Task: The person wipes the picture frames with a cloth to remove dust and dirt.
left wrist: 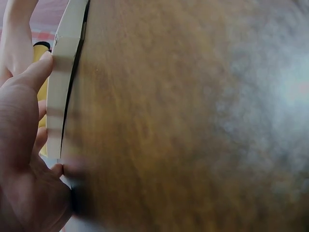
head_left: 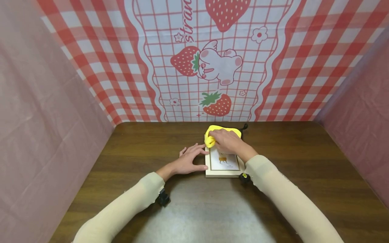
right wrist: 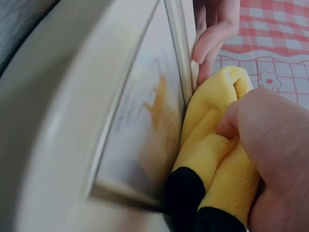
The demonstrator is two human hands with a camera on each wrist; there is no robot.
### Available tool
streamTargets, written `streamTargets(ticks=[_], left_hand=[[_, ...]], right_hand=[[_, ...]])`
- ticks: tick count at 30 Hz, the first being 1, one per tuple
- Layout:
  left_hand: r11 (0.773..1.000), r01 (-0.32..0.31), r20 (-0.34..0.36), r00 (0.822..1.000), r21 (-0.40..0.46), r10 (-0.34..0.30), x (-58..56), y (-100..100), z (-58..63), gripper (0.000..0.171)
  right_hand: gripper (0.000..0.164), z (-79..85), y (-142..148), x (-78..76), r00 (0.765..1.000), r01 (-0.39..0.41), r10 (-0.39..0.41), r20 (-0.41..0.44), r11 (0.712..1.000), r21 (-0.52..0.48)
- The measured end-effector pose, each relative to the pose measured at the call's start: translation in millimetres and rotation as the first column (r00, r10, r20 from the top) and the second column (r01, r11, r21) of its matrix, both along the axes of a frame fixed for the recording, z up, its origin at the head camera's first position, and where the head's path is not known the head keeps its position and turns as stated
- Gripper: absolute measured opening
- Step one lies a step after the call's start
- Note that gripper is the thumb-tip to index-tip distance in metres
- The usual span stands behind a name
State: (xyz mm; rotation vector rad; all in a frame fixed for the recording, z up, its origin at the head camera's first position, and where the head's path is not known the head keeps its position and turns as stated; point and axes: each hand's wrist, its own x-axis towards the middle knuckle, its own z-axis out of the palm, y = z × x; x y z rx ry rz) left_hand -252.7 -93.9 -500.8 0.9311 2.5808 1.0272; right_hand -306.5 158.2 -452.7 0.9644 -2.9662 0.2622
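Observation:
A pale picture frame (head_left: 222, 174) lies flat on the table, with a small print (head_left: 224, 161) of a mustard-coloured object on legs inside it. My right hand (head_left: 229, 140) grips a bunched yellow cloth (right wrist: 205, 121) with black trim, over the far part of the frame. In the right wrist view, the cloth lies right against the print and the inner border. My left hand (head_left: 189, 162) is spread at the frame's left side, thumb and fingertips on its edge. The left wrist view shows the frame's side wall (left wrist: 59, 92) beside the left thumb. The cloth hides the print's far end.
The brown wooden table (head_left: 136, 148) extends around the frame. A red-and-white strawberry-print curtain (head_left: 194, 84) stands behind it, and pink cloth walls (head_left: 45, 118) close in both sides. Small dark wrist cameras (head_left: 163, 197) hang at the sleeves.

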Motion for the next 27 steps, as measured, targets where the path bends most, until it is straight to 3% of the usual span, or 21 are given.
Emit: streamTargets(ticks=[3,8,10,16,19,22,27], left_hand=[[1.0,0.005,0.0,1.0,0.0,-0.005,-2.3,1,-3.5,0.06],[1.0,0.007,-0.017,1.0,0.004,-0.007,-7.1,1,-12.1,0.058],[1.0,0.003,-0.021,1.0,0.004,-0.003,-8.1,1,-14.0,0.058],[1.0,-0.002,-0.017,1.0,-0.001,0.002,-7.7,0,-14.8,0.058],[1.0,-0.004,-0.023,1.0,-0.004,0.004,-6.5,0,-13.3,0.058],[1.0,-0.003,-0.025,1.0,-0.01,0.002,-5.6,0,-12.3,0.058],[1.0,0.0,-0.019,1.0,-0.009,0.0,-5.3,0,-11.8,0.058]], right_hand=[[0.027,-9.8,13,-4.0,1.0,-0.004,0.004,-0.014,1.0,-0.007],[0.042,-2.2,29,5.0,0.997,0.038,-0.036,0.061,0.999,-0.032],[0.042,8.1,33,13.1,0.995,0.061,-0.057,0.087,0.997,-0.04],[0.038,6.0,49,13.6,0.998,0.028,-0.023,0.058,0.995,-0.093],[0.033,-3.2,55,6.1,0.999,-0.032,0.034,0.009,0.987,-0.157],[0.032,-29.6,66,-15.5,0.998,-0.04,0.031,-0.047,0.979,-0.202],[0.035,-42.4,80,-38.0,1.0,0.005,-0.001,0.016,0.966,-0.257]])
